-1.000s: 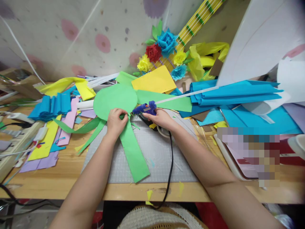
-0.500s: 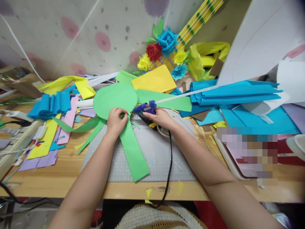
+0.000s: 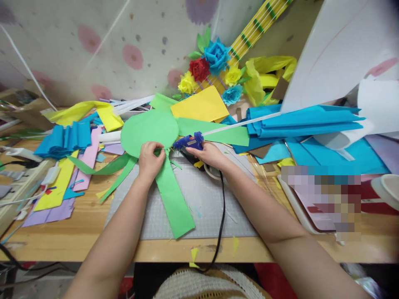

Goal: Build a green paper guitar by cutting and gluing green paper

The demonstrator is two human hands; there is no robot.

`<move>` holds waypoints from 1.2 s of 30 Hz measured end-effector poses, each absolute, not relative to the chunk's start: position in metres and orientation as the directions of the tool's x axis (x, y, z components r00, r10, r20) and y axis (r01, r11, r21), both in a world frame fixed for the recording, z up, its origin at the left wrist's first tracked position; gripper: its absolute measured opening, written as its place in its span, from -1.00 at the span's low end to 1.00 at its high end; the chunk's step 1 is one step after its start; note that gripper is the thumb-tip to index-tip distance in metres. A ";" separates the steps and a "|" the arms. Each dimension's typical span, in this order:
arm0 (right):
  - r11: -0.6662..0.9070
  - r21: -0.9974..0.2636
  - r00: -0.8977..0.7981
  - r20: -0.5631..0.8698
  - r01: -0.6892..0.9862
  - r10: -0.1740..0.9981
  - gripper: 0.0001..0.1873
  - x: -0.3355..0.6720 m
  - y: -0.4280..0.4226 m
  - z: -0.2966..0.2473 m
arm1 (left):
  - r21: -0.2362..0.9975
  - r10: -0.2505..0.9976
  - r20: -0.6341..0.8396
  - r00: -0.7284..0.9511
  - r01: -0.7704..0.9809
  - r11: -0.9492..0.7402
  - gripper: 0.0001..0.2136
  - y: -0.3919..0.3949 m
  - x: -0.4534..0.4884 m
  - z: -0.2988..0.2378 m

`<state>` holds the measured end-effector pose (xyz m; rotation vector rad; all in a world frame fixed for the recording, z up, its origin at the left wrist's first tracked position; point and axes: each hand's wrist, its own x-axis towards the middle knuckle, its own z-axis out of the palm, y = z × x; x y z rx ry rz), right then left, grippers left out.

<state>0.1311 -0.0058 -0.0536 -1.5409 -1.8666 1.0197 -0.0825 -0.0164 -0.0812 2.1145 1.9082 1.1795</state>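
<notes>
My right hand (image 3: 210, 154) is wrapped round a blue hot glue gun (image 3: 190, 141), with a long white glue stick (image 3: 240, 123) running out of its back. The gun's nozzle points left, close to the fingertips of my left hand (image 3: 150, 159). Those left fingers are pinched at the lower edge of a green paper oval (image 3: 149, 129), where the top of a green paper strip (image 3: 176, 203) meets it. What exactly sits in the pinch is hidden by the fingers. Narrower green strips (image 3: 98, 166) stick out to the left below the oval.
A grey cutting mat (image 3: 149, 220) lies under the work. Crumpled blue paper (image 3: 64, 140) and a power strip (image 3: 21, 178) are on the left. Behind stands a yellow paper guitar (image 3: 252, 35) with paper flowers. Blue sheets (image 3: 305, 120) and a white board (image 3: 330, 54) fill the right. The gun's black cord (image 3: 222, 216) hangs over the edge.
The view has shifted very slightly. Both hands, the glue gun and the green paper keep nearly the same places.
</notes>
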 end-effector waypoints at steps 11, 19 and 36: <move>0.058 -0.798 -0.205 -0.084 0.600 0.975 -0.61 0.132 -0.007 -0.051 | 0.526 0.873 0.479 -0.089 0.826 -0.204 -0.90 -0.016 -0.082 -0.082; 0.058 -0.804 -0.226 -0.096 0.592 0.969 -0.57 0.133 -0.006 -0.052 | 0.526 0.867 0.488 -0.094 0.825 -0.206 -0.91 -0.016 -0.082 -0.083; 0.071 -0.815 -0.268 -0.106 0.575 0.958 -0.61 0.133 -0.007 -0.051 | 0.519 0.849 0.520 -0.090 0.823 -0.231 -0.91 -0.015 -0.083 -0.087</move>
